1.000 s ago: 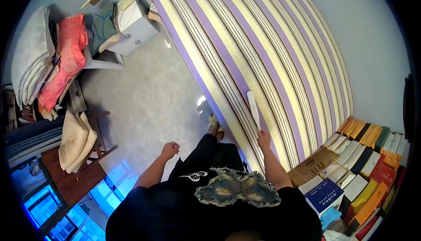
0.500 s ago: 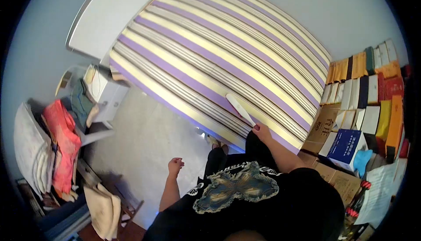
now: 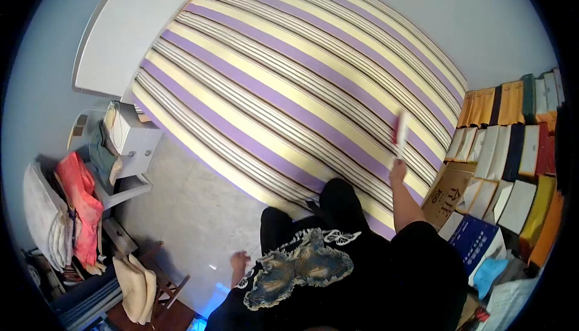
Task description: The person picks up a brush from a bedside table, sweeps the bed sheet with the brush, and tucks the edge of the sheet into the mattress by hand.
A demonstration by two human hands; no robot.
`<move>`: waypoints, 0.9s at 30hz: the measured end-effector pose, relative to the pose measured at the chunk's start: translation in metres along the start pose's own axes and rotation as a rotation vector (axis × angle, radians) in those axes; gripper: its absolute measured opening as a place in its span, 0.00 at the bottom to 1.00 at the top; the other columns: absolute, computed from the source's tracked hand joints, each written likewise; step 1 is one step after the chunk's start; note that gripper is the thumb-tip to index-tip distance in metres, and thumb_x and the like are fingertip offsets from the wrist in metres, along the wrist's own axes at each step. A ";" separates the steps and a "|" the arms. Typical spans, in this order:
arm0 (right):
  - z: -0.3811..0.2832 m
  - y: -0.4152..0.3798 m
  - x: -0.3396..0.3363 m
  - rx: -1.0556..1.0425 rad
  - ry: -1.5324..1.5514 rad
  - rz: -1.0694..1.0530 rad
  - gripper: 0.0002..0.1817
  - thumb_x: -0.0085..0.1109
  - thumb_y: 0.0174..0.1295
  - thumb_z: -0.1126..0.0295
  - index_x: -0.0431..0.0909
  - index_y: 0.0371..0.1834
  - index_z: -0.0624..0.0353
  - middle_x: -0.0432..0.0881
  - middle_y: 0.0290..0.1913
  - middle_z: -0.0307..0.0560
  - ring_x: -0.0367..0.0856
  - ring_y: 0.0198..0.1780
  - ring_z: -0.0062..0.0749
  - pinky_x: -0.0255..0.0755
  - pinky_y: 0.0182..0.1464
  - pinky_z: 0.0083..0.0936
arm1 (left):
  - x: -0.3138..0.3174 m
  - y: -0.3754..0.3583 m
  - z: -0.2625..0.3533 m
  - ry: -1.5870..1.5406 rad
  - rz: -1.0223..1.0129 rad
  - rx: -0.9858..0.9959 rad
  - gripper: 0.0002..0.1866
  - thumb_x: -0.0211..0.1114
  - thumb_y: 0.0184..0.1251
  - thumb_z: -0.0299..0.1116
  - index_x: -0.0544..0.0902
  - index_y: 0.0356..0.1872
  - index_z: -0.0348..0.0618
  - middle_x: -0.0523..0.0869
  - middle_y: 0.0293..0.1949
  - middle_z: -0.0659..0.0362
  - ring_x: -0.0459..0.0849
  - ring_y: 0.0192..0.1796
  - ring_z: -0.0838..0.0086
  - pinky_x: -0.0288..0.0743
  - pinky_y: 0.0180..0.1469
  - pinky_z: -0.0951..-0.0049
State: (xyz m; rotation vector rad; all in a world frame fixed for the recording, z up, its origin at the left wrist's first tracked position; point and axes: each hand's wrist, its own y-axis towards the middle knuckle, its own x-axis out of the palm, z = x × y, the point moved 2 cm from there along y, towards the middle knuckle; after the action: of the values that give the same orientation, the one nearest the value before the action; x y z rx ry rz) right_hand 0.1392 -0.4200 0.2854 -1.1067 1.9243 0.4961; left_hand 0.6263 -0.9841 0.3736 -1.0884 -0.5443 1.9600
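Note:
My right hand (image 3: 398, 173) is closed around the handle of a bed brush (image 3: 401, 133), a long white back with dark red bristles along one side. The brush is slightly blurred and stands nearly upright in the view, over the right part of the striped bed sheet (image 3: 283, 84). Low beside my body, above the grey floor, hangs my left hand (image 3: 239, 261) with nothing in it, its fingers loosely apart. My knee in black trousers (image 3: 341, 201) overlaps the near edge of the bed.
Stacked boxes (image 3: 512, 144) and a cardboard carton (image 3: 449, 189) line the bed's right side. The white headboard (image 3: 120, 41) and a bedside cabinet (image 3: 136, 141) stand at the left. Folded bedding (image 3: 51, 216), a coral cloth (image 3: 84, 204) and a chair (image 3: 163, 286) are at lower left.
My right hand has swung the brush to the right across the sheet and turned it more upright. My left hand has dropped lower, and my body has come closer to the bed.

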 end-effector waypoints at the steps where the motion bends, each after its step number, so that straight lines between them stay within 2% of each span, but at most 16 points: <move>1: 0.035 0.035 0.004 0.133 -0.046 0.079 0.18 0.54 0.63 0.57 0.79 0.38 0.65 0.82 0.28 0.54 0.80 0.27 0.44 0.73 0.32 0.38 | 0.026 0.013 -0.061 0.124 -0.098 -0.221 0.18 0.56 0.64 0.42 0.84 0.33 0.36 0.87 0.25 0.53 0.86 0.23 0.72 0.77 0.23 0.72; 2: 0.053 0.060 0.001 0.362 -0.031 0.141 0.19 0.54 0.63 0.58 0.79 0.39 0.66 0.83 0.28 0.53 0.80 0.26 0.42 0.74 0.31 0.36 | 0.039 0.002 -0.071 0.311 -0.134 -0.072 0.18 0.57 0.64 0.44 0.85 0.32 0.38 0.88 0.24 0.55 0.86 0.23 0.73 0.78 0.26 0.71; 3: 0.060 0.081 0.001 0.587 -0.024 0.209 0.19 0.54 0.63 0.58 0.78 0.39 0.67 0.83 0.28 0.51 0.81 0.26 0.41 0.74 0.29 0.35 | 0.044 0.002 -0.070 0.848 -0.152 0.340 0.16 0.60 0.63 0.44 0.85 0.32 0.41 0.87 0.23 0.58 0.85 0.23 0.74 0.78 0.28 0.70; 4: 0.070 0.108 0.012 0.597 -0.043 0.197 0.19 0.54 0.63 0.58 0.78 0.39 0.67 0.83 0.28 0.51 0.81 0.26 0.41 0.74 0.29 0.35 | 0.049 -0.004 -0.067 0.586 -0.245 0.035 0.15 0.61 0.62 0.43 0.85 0.33 0.41 0.88 0.24 0.58 0.85 0.23 0.75 0.78 0.28 0.71; 5: 0.082 0.134 0.033 0.435 -0.384 0.037 0.18 0.53 0.64 0.58 0.77 0.41 0.66 0.83 0.29 0.52 0.81 0.28 0.40 0.75 0.30 0.35 | 0.052 -0.013 -0.048 0.312 -0.319 -0.270 0.14 0.63 0.62 0.43 0.85 0.33 0.41 0.88 0.25 0.58 0.85 0.24 0.75 0.78 0.28 0.71; 6: 0.090 0.158 0.060 0.253 -0.709 -0.128 0.18 0.52 0.64 0.59 0.77 0.44 0.65 0.82 0.31 0.53 0.82 0.31 0.39 0.75 0.30 0.35 | 0.052 -0.007 -0.032 0.355 -0.267 -0.250 0.13 0.63 0.63 0.41 0.85 0.34 0.40 0.87 0.25 0.57 0.85 0.24 0.75 0.78 0.27 0.71; 10: -0.045 0.099 0.174 -0.024 -0.178 -0.217 0.16 0.54 0.61 0.62 0.75 0.45 0.64 0.82 0.32 0.56 0.82 0.34 0.45 0.75 0.35 0.39 | 0.059 0.006 0.085 -0.008 -0.056 -0.257 0.11 0.58 0.69 0.35 0.82 0.41 0.39 0.87 0.29 0.56 0.86 0.31 0.75 0.77 0.29 0.76; 15: -0.217 -0.140 0.247 -0.332 0.073 -1.075 0.17 0.56 0.58 0.66 0.72 0.48 0.62 0.81 0.34 0.60 0.81 0.38 0.52 0.75 0.41 0.43 | 0.109 0.037 0.169 0.096 -0.238 -0.047 0.12 0.57 0.69 0.35 0.81 0.44 0.37 0.87 0.32 0.56 0.86 0.33 0.74 0.78 0.35 0.77; 18: -0.260 -0.176 0.215 -0.543 0.044 -1.333 0.15 0.57 0.56 0.69 0.73 0.46 0.62 0.82 0.37 0.60 0.82 0.40 0.53 0.75 0.43 0.43 | 0.135 0.051 0.214 0.199 -0.376 0.062 0.11 0.58 0.68 0.33 0.82 0.44 0.36 0.86 0.29 0.56 0.85 0.33 0.74 0.77 0.38 0.75; 21: -0.258 -0.112 0.194 -0.451 0.417 -1.264 0.15 0.59 0.57 0.67 0.74 0.47 0.61 0.82 0.38 0.56 0.82 0.42 0.44 0.73 0.44 0.37 | 0.150 0.073 0.233 0.330 -0.374 0.169 0.11 0.60 0.65 0.32 0.82 0.43 0.38 0.85 0.28 0.55 0.85 0.31 0.71 0.77 0.38 0.72; 22: -0.227 -0.078 0.215 -0.577 0.417 -0.943 0.12 0.56 0.58 0.70 0.75 0.45 0.60 0.82 0.35 0.58 0.83 0.39 0.46 0.74 0.42 0.37 | 0.154 0.093 0.224 0.358 -0.374 0.197 0.11 0.62 0.62 0.33 0.83 0.42 0.39 0.86 0.28 0.53 0.85 0.32 0.67 0.77 0.38 0.68; 23: -0.221 -0.029 0.182 -0.348 0.290 -0.854 0.11 0.56 0.59 0.69 0.76 0.44 0.58 0.82 0.36 0.53 0.80 0.38 0.37 0.74 0.43 0.32 | 0.159 0.109 0.230 0.467 -0.333 0.253 0.12 0.64 0.60 0.34 0.83 0.42 0.39 0.86 0.28 0.52 0.85 0.33 0.63 0.78 0.39 0.64; 24: -0.162 0.020 0.205 -0.264 0.705 -0.549 0.12 0.54 0.64 0.64 0.77 0.46 0.57 0.81 0.38 0.48 0.78 0.39 0.31 0.74 0.42 0.29 | 0.165 0.121 0.250 0.574 -0.288 0.345 0.14 0.65 0.59 0.35 0.82 0.44 0.40 0.86 0.30 0.50 0.85 0.33 0.59 0.78 0.39 0.61; 25: -0.135 0.077 0.172 -0.147 0.537 -0.461 0.14 0.51 0.68 0.60 0.76 0.48 0.57 0.80 0.41 0.45 0.76 0.40 0.29 0.73 0.43 0.28 | 0.170 0.138 0.263 0.578 -0.283 0.316 0.18 0.67 0.57 0.35 0.81 0.47 0.40 0.85 0.36 0.48 0.84 0.38 0.56 0.77 0.43 0.60; 26: -0.066 0.144 0.165 -0.091 0.289 -0.285 0.17 0.48 0.69 0.58 0.74 0.49 0.60 0.79 0.40 0.47 0.76 0.41 0.29 0.71 0.46 0.27 | 0.175 0.165 0.262 0.638 -0.196 0.579 0.23 0.69 0.55 0.35 0.78 0.52 0.37 0.83 0.43 0.45 0.82 0.47 0.54 0.74 0.51 0.58; 27: -0.021 0.202 0.146 0.054 -0.001 -0.165 0.14 0.48 0.68 0.62 0.74 0.48 0.61 0.79 0.41 0.47 0.77 0.43 0.32 0.70 0.49 0.27 | 0.180 0.185 0.283 0.630 -0.158 0.418 0.29 0.70 0.53 0.36 0.74 0.56 0.34 0.80 0.51 0.42 0.76 0.57 0.51 0.68 0.60 0.58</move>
State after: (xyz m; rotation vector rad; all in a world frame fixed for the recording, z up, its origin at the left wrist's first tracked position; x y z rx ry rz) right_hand -0.0788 -0.4013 0.1644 -1.2170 1.8164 0.3522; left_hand 0.2513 -0.9402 0.3088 -1.2547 0.1156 1.3965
